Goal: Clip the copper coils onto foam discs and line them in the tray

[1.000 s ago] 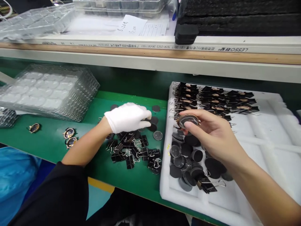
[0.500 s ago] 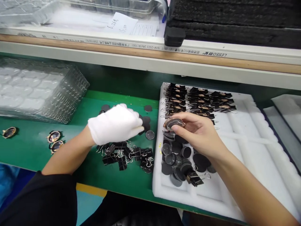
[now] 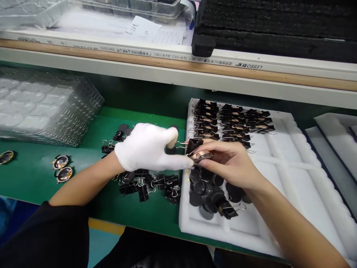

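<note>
My left hand (image 3: 149, 149), in a white glove, pinches the wire handles of a black binder clip (image 3: 194, 145), with thumb and index finger set apart across them. Bare fingers of my right hand (image 3: 232, 160) grip a small round gold-rimmed piece (image 3: 203, 155) with a dark disc face. The clip sits right at this piece's upper left side; whether its jaws are around the edge I cannot tell. Beneath my right hand, black and clear discs (image 3: 208, 190) lie heaped in the white foam tray (image 3: 192, 225). Loose binder clips (image 3: 143, 186) lie by my left wrist.
Rows of clipped gold pieces (image 3: 234, 119) fill the tray's far side. At left are stacked clear plastic trays (image 3: 47, 108) and several round gold-rimmed pieces (image 3: 64, 174) on the green table (image 3: 30, 178). A shelf edge (image 3: 125, 70) crosses above, bearing black foam (image 3: 273, 29).
My left hand has moved right, from the dark discs on the table to my right hand, and a binder clip now shows in it. The round piece has been tilted.
</note>
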Demonstrator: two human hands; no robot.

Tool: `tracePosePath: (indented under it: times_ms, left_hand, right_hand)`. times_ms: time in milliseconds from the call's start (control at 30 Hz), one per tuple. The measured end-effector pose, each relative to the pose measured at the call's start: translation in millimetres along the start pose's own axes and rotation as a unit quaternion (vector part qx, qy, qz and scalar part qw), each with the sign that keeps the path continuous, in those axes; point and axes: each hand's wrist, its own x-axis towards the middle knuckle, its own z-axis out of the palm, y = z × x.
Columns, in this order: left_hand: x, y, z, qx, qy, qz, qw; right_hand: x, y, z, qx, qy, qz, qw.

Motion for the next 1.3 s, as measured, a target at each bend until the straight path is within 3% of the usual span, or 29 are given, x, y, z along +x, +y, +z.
tracePosePath:
  times_ms: [267, 400, 533, 933, 1233, 1300]
  left_hand:
    - [1, 10, 16, -0.095, -0.009, -0.039, 0.995]
    - [6, 2, 16, -0.116, -0.029, -0.054, 0.991]
    - [6, 0, 16, -0.172, -0.053, -0.038, 0.983]
    - [2, 5, 32, -0.228, -0.081, -0.011, 0.970]
    - [3, 9, 25, -0.200, -0.108, -0.027, 0.973]
    - [5, 7, 20, -0.183, -0.147, -0.036, 0.971]
  right_hand:
    - [2, -3, -2, -0.004, 0.004, 0.013, 1.000]
    - [5, -6, -19, -0.030, 0.060, 0.020, 0.998]
    - [8, -6, -35, -0.076, 0.083, 0.077, 0.991]
    - [10, 5, -36, -0.118, 0.017, 0.078, 0.990]
    - [7, 4, -38, -0.158, 0.005, 0.056, 0.986]
    - [7, 4, -38, -0.166, 0.006, 0.058, 0.984]
